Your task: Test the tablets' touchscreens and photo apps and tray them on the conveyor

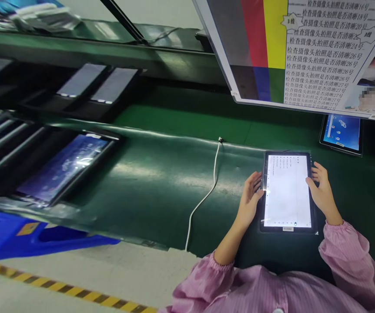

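A tablet (pixel 287 191) with a lit white screen and black bezel is held upright in portrait in front of me, over the green mat. Small lines of text run sideways near its top, and a small white label sits on its lower edge. My left hand (pixel 250 198) grips its left edge, thumb at the bezel. On the opposite side my right hand (pixel 323 189) holds the right edge, its thumb reaching over the front of the screen. The fingertips of both hands are partly hidden by the tablet's edges.
A white cable (pixel 202 200) lies across the green mat (pixel 155 174). Further tablets rest at left, one with a purple-lit screen (pixel 65 167). A blue-screened tablet (pixel 342 132) lies beneath a hanging test chart (pixel 259 48). A blue plastic bin (pixel 8 239) stands by the bench edge.
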A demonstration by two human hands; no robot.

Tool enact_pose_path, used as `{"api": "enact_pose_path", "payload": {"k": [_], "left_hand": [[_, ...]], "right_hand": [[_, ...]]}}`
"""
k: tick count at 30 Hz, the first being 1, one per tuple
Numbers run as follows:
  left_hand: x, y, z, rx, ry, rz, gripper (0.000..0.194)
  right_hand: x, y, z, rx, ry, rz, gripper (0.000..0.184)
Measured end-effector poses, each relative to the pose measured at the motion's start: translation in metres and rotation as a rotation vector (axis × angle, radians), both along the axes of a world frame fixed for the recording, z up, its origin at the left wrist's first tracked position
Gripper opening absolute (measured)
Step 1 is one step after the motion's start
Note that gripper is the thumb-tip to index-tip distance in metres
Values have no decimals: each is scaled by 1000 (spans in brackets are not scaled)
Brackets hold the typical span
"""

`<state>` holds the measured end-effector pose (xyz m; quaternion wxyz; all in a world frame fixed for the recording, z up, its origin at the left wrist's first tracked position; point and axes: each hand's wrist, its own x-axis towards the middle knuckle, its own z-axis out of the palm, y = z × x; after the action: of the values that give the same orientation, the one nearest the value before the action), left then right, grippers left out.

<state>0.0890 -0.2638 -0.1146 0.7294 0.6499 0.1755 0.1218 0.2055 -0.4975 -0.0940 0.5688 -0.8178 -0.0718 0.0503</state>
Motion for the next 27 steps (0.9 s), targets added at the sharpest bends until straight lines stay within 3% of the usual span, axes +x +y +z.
{"api": "enact_pose_path", "payload": {"k": [8, 16, 19, 23, 27], "left_hand": [[-38, -14, 7, 74, 14, -106, 82], [-41, -13, 10, 190, -40, -204, 97], [-41, -14, 9, 266, -28, -181, 99], [-33, -13, 7, 176, -14, -49, 86], [-1, -5, 5, 101, -8, 62, 59]], "right_hand": [[-3, 1, 3, -15, -1, 15, 62], [-4, 0, 3, -34, -23, 13, 64], [-3, 0, 3, -37, -28, 10, 65], [-4, 1, 5, -35, -20, 5, 64], [-7, 4, 11, -36, -9, 0, 67]]}}
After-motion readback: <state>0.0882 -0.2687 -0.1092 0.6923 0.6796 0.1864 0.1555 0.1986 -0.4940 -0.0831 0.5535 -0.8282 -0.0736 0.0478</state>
